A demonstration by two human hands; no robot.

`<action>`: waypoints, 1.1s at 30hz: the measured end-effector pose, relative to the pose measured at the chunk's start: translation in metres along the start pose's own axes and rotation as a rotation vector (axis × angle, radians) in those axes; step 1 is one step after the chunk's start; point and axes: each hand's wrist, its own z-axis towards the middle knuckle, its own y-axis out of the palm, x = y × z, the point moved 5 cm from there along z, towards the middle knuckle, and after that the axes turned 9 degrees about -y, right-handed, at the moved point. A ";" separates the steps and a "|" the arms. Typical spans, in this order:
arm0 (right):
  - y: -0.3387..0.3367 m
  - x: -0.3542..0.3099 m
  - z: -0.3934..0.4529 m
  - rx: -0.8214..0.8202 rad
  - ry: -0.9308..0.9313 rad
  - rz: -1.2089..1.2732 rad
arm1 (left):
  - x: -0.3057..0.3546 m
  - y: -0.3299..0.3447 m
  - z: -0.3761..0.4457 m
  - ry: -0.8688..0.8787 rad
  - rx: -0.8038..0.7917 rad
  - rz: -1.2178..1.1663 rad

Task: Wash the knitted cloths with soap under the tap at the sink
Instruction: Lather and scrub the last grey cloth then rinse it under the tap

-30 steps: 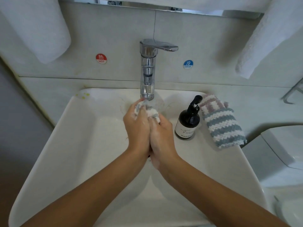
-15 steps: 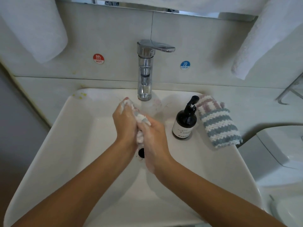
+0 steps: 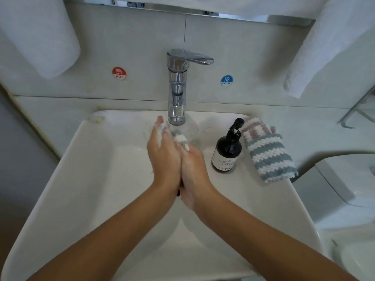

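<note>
A small soapy knitted cloth [image 3: 181,138] is squeezed between my two hands just below the spout of the chrome tap [image 3: 177,88], over the white sink [image 3: 85,179]. My left hand [image 3: 163,155] presses flat against it with foamy fingers stretched up toward the spout. My right hand [image 3: 194,171] lies palm to palm against the left, its fingers curled round the cloth; most of the cloth is hidden. A second knitted cloth [image 3: 267,151], striped white, blue-grey and mauve, lies on the sink's right rim. A dark soap pump bottle [image 3: 228,151] stands beside it.
The tap lever [image 3: 194,57] points right. Hot [image 3: 119,73] and cold [image 3: 226,80] stickers sit on the wall tiles. White towels hang at the upper left [image 3: 40,37] and upper right [image 3: 324,47]. A toilet tank [image 3: 349,179] stands to the right of the sink.
My hands have kept rubbing the cloth: they slid back up under the spout, and the left hand's fingers have straightened against the right palm.
</note>
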 end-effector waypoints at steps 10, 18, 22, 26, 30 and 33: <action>-0.007 -0.019 0.009 0.027 -0.237 -0.038 | -0.015 0.002 -0.028 0.041 -0.067 0.023; -0.007 -0.008 0.000 -0.094 -0.294 -0.287 | -0.017 0.000 0.016 -0.066 -0.049 -0.015; 0.004 -0.005 0.005 -0.091 -0.288 -0.183 | 0.005 -0.017 0.024 0.205 0.098 0.094; -0.009 -0.013 0.007 0.010 -0.374 -0.203 | 0.005 -0.015 0.016 0.350 0.088 0.203; -0.018 -0.012 0.013 0.080 -0.336 -0.218 | -0.001 -0.015 0.016 0.379 0.134 0.281; -0.022 -0.013 0.019 0.127 -0.334 -0.227 | -0.003 -0.015 0.015 0.394 0.115 0.306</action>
